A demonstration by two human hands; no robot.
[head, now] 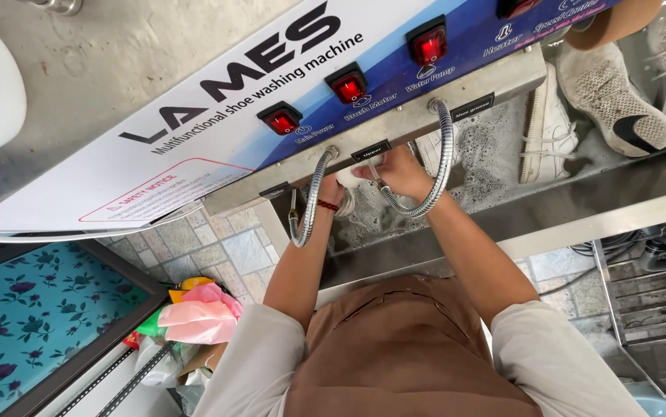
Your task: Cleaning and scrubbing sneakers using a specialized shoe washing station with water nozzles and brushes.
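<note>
Both my arms reach into a steel wash basin (pixel 549 212) full of soapy water, under the control panel (pixel 395 123) of a shoe washing machine. My left hand (pixel 333 189) is half hidden under the panel's edge, with a red bracelet on its wrist, and grips a white shoe (pixel 346 179). My right hand (pixel 401 171) is closed around the nozzle end of a flexible metal hose (pixel 445 154) that loops down from the panel, right against the shoe. A second metal hose (pixel 310 205) hangs beside my left wrist.
Two white sneakers (pixel 553 127) (pixel 615 96) lie in the foam at the right. Three red rocker switches (pixel 348 85) sit on the panel. Pink and yellow plastic bags (pixel 202 313) lie on the tiled floor at the left, beside a blue floral surface (pixel 24 316). A metal rack (pixel 649 293) stands at the right.
</note>
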